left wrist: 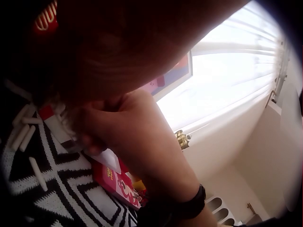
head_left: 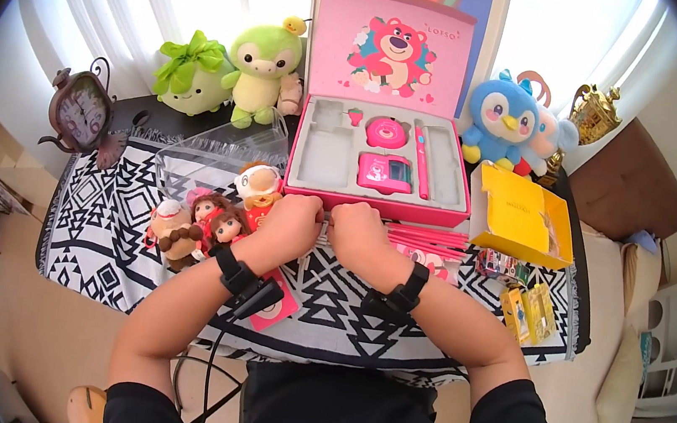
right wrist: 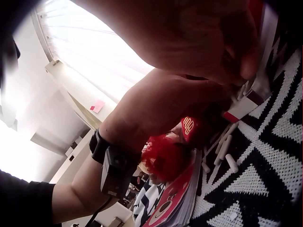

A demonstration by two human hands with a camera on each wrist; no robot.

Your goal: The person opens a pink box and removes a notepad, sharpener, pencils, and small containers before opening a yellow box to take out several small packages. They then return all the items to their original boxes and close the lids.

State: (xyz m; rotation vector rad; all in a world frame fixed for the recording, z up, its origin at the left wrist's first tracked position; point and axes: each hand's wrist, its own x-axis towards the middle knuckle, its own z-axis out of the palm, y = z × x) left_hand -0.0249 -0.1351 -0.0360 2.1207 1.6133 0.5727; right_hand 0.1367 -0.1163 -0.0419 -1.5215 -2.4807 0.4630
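Both hands meet at the near edge of the pink gift box (head_left: 381, 209), over the patterned cloth. My left hand (head_left: 293, 224) and my right hand (head_left: 364, 240) have curled fingers at a small white-and-red carton (right wrist: 244, 108). The left hand grips the carton from one side, while the right fingers pinch its other end. Short white sticks (right wrist: 240, 91) show at its opening, partly hidden behind the fingers. More loose white sticks (left wrist: 38, 173) lie on the cloth beside it. In the head view the hands hide most of the carton.
Inside the gift box lie a round pink item (head_left: 387, 132), a pink sharpener-like device (head_left: 385, 172) and a pink pen (head_left: 421, 162). Dolls (head_left: 222, 227) stand left, a pink booklet (head_left: 274, 309) near the left wrist. Pink pencils (head_left: 428, 236) and a yellow box (head_left: 525, 209) lie right.
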